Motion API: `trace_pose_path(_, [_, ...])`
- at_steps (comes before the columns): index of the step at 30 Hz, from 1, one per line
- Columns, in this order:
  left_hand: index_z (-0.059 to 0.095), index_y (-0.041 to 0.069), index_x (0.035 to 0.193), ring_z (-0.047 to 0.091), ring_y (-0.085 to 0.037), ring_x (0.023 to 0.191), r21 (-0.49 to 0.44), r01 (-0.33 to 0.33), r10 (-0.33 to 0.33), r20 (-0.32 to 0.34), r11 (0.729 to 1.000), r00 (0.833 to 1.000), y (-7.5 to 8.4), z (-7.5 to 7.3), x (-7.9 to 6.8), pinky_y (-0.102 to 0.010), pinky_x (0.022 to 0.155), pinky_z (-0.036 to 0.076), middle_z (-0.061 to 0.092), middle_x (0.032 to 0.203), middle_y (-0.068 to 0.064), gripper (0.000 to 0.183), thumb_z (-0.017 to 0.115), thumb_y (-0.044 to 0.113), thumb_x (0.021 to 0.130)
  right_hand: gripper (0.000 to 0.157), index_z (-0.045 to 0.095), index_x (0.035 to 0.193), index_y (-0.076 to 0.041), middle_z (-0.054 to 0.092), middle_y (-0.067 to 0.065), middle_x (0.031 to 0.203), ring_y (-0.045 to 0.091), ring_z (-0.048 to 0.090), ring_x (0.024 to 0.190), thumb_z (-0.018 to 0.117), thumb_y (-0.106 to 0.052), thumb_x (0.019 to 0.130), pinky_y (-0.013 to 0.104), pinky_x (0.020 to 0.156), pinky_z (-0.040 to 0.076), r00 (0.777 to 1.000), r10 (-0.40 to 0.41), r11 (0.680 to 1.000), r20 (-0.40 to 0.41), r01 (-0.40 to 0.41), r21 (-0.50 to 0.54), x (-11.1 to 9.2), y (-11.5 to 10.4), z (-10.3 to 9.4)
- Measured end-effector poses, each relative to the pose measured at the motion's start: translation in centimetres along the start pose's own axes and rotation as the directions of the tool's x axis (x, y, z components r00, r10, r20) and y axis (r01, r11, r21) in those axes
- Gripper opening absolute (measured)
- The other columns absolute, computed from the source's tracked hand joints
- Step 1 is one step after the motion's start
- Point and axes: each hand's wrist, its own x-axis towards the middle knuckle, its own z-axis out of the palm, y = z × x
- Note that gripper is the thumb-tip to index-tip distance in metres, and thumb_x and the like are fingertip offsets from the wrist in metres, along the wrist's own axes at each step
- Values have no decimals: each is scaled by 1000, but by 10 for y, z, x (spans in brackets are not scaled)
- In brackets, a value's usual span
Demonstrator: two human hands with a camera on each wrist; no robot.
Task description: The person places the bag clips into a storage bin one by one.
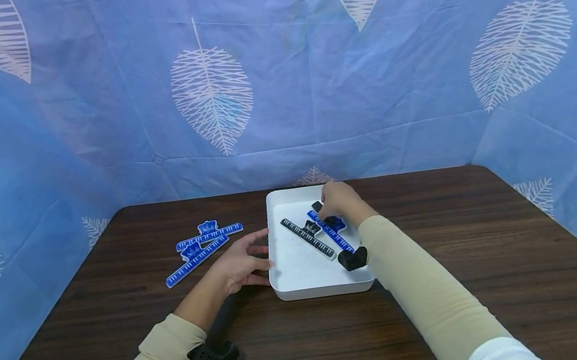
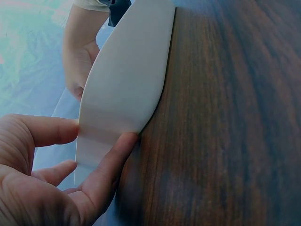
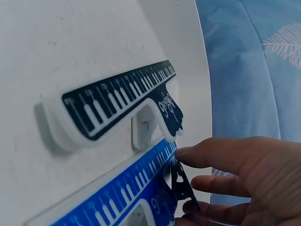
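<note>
A white tray (image 1: 298, 281) holds a black clip (image 1: 307, 239) and a blue clip (image 1: 330, 231), both long and printed with piano keys. Over the far right part of the tray, my right hand (image 1: 344, 201) pinches another black clip (image 3: 182, 186), which is mostly hidden by the fingers and seen nearly edge-on in the right wrist view. It is close above the blue clip; whether they touch I cannot tell. My left hand (image 1: 242, 264) touches the tray's left wall (image 2: 122, 80) with fingers extended, some fingertips at the rim and one low near the table.
Two more blue clips lie on the dark wooden table left of the tray: a farther blue clip (image 1: 213, 235) and a nearer blue clip (image 1: 197, 261), overlapping slightly. A blue cloth with white leaf prints (image 1: 274, 82) hangs behind the table (image 1: 471, 240).
</note>
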Motion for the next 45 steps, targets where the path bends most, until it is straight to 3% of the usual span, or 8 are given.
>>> trace_pose_path(5, [34, 16, 152, 63, -36, 102, 3, -1, 1, 1, 1000, 1000, 0, 0, 0, -50, 75, 58, 44, 139, -24, 78, 63, -13, 85, 40, 66, 108, -1, 64, 11, 101, 26, 59, 90, 77, -28, 81, 41, 84, 53, 1000, 14, 1000, -4, -14, 17, 0, 2, -1])
trace_pose_path(14, [35, 16, 151, 64, -36, 100, -3, 0, 0, -5, 1000, 1000, 0, 1, 0, -50, 74, 58, 44, 138, -24, 78, 63, -13, 85, 32, 67, 103, -1, 64, 10, 97, 24, 57, 85, 75, -24, 82, 39, 77, 52, 1000, -15, 1000, -20, 16, 14, -1, 3, -6])
trace_pose_path(28, [34, 16, 152, 64, -35, 98, -4, -6, 6, -5, 1000, 1000, 0, 2, -1, -50, 73, 58, 44, 137, -25, 79, 64, -13, 85, 45, 65, 119, 1, 63, 14, 117, 29, 60, 103, 76, -24, 83, 43, 89, 52, 999, -34, 999, -23, 35, 33, -12, 3, -12])
trace_pose_path(45, [33, 15, 152, 66, -35, 97, -7, -3, 3, -1, 1000, 1000, 0, 2, -2, -51, 74, 58, 44, 138, -25, 79, 63, -13, 85, 46, 65, 118, 1, 64, 16, 115, 29, 60, 100, 77, -26, 83, 44, 87, 52, 993, -110, 993, -37, 112, 31, -32, 6, -18])
